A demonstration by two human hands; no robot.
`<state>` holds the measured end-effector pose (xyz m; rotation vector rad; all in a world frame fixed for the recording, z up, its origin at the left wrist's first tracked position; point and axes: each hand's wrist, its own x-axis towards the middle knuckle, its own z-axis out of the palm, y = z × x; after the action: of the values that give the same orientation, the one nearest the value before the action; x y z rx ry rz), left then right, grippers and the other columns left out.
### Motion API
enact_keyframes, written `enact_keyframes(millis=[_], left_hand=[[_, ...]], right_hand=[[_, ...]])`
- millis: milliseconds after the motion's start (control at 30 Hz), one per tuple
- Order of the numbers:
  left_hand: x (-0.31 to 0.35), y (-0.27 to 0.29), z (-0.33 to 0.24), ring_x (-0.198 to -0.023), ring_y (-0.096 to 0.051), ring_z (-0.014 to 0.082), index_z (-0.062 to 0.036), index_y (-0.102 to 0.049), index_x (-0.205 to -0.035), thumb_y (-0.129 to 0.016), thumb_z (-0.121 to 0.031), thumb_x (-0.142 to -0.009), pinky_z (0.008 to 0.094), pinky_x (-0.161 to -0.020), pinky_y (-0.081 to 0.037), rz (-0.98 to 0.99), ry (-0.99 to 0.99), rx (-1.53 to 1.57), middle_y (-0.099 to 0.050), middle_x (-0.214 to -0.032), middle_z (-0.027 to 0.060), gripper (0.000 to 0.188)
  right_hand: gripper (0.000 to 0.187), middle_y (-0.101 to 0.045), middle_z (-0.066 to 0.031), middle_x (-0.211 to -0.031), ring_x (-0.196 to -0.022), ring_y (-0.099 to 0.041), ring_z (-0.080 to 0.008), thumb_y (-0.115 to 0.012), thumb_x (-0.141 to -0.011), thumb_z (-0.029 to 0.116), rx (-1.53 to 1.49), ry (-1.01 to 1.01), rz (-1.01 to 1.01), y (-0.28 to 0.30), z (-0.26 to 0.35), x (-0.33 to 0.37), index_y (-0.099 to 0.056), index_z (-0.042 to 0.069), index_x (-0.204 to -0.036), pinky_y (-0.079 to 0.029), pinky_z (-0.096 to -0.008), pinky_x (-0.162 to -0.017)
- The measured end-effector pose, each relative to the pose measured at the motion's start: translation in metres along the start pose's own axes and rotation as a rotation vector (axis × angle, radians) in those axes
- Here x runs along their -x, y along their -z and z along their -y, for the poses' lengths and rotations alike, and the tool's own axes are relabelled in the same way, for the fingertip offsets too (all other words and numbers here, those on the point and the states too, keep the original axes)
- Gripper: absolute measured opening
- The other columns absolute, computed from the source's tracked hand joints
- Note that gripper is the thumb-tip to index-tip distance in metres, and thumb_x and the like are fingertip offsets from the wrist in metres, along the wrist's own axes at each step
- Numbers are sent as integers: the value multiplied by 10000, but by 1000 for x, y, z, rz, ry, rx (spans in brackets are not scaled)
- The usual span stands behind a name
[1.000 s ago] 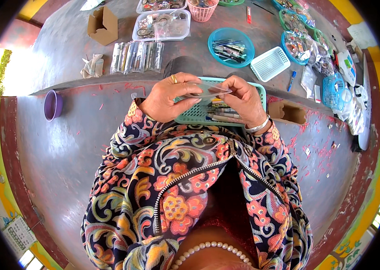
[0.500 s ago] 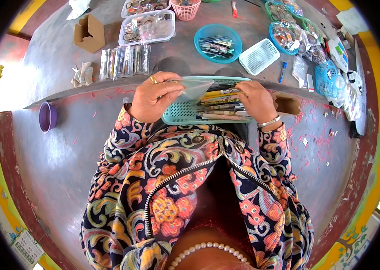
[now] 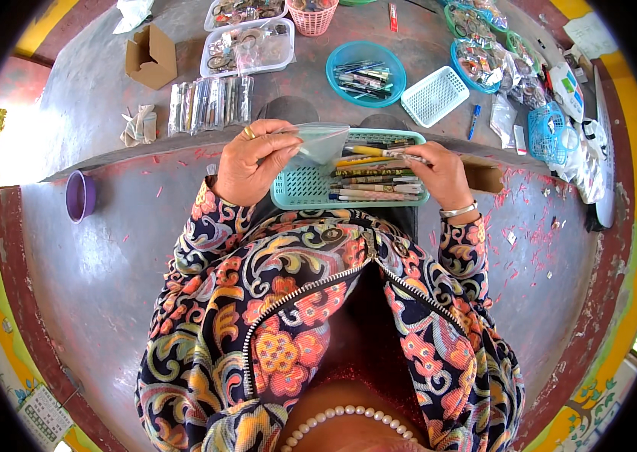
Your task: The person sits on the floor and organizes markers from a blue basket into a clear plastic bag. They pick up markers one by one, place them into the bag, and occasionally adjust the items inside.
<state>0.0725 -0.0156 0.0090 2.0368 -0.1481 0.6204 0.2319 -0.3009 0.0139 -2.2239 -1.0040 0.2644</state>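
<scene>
My left hand (image 3: 258,160) pinches a clear plastic bag (image 3: 324,137) by its side, over the left part of a pale green plastic basket (image 3: 299,192) on my lap. In the basket's right part lie several pens (image 3: 378,187), side by side. My right hand (image 3: 442,173) is closed on a yellow and white pen (image 3: 372,151), held level above the others with its yellow end toward the bag. That end is close to the bag's edge; whether it touches cannot be made out.
On the table ahead are a row of bagged pens (image 3: 210,105), a blue bowl of pens (image 3: 330,68), a white basket (image 3: 434,96), a blue pen (image 3: 474,122) and a cardboard box (image 3: 150,56). An open box (image 3: 484,178) stands right of my lap; a purple tub (image 3: 79,196) is at left.
My right hand has lifted a yellow and white pen from the pile and shifted slightly to the right. The bag in my left hand has moved a little to the left.
</scene>
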Motion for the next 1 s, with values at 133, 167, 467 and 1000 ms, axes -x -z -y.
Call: enact_keyframes(millis=[133,167,467,1000], left_hand=[[-1,-1,-4,-868,-605,197,21,-652,-921,-635,17,-811,267,-728,-479,11,7,-13,-620,-993,134,112],[-1,-2,-3,-866,-605,197,21,-652,-920,-635,17,-811,267,-725,-480,9,7,-6,-621,-991,134,111],[-4,-3,-9,-845,-615,236,5,-653,-922,-639,-17,-806,296,-705,-486,14,8,-30,-624,-966,139,119],[-8,-5,-15,-835,-620,236,3,-654,-917,-651,-17,-801,293,-712,-489,33,19,-26,-626,-960,136,118]], right_hand=[[192,-633,-35,-773,-669,-592,-130,-620,-840,108,-511,-297,-66,3,-18,8,-640,8,-1002,-461,-228,-627],[180,-628,-27,-766,-665,-583,-112,-615,-851,108,-650,-346,-104,3,-17,10,-640,5,-995,-462,-223,-626],[164,-592,-45,-694,-579,-523,-145,-609,-873,147,-1736,-287,-259,-20,-29,8,-599,23,-979,-406,-269,-553],[166,-577,-54,-678,-578,-510,-146,-580,-889,149,-1842,-245,-268,-23,-27,9,-579,15,-987,-386,-270,-567]])
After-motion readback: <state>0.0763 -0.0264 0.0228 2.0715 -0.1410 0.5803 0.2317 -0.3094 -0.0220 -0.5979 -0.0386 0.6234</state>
